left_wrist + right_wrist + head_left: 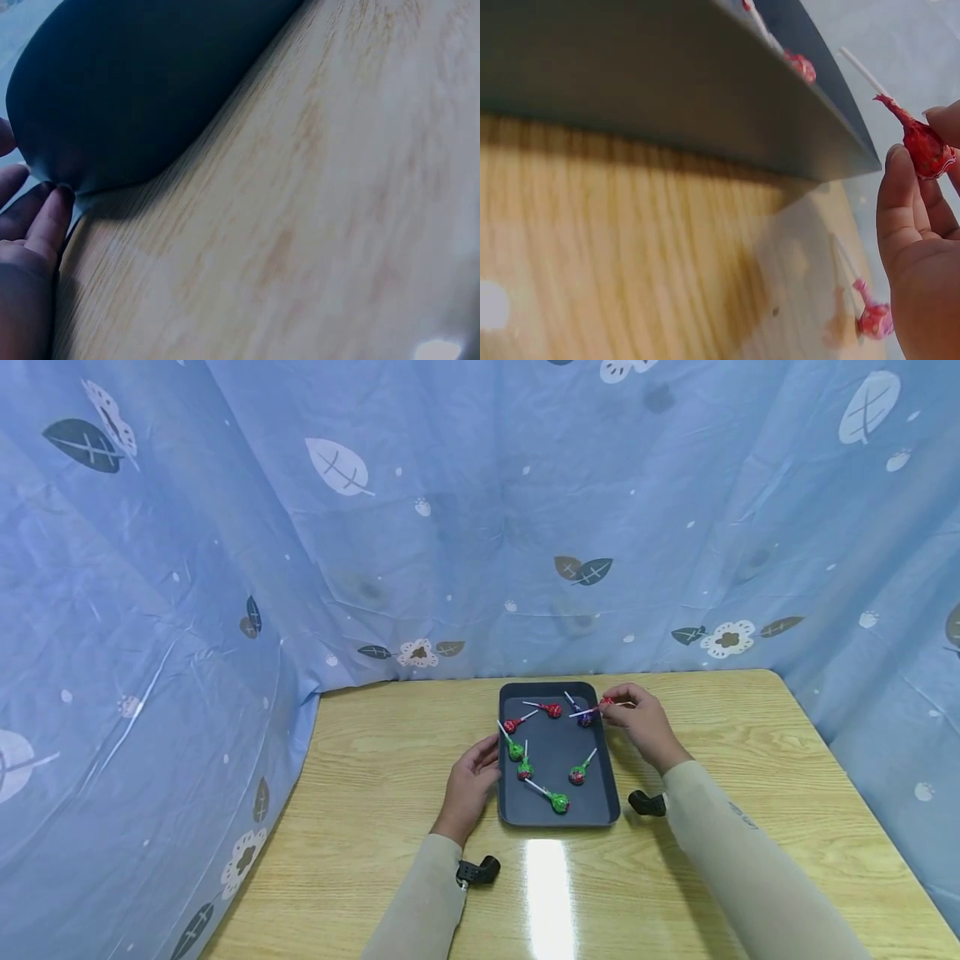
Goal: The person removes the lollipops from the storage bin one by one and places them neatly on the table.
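- No word, brand or number legible in any view.
- Right sleeve (757,872): short dark mark (742,815) on the forearm, resembling lettering; too small to read.
- Red lollipop (928,152) held in the right hand (934,277): pale marks on the wrapper, blurred, unreadable.
- Green lollipop (559,802), near end of tray (555,823): wrapper markings too small to make out.

the tray (551,750) has free room amid 7 lollipops (559,802).

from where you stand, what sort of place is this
Probably a makeshift recording booth: blue leaf-print fabric hangs behind and beside a wood-grained table, and small black wrist-worn devices are in view.
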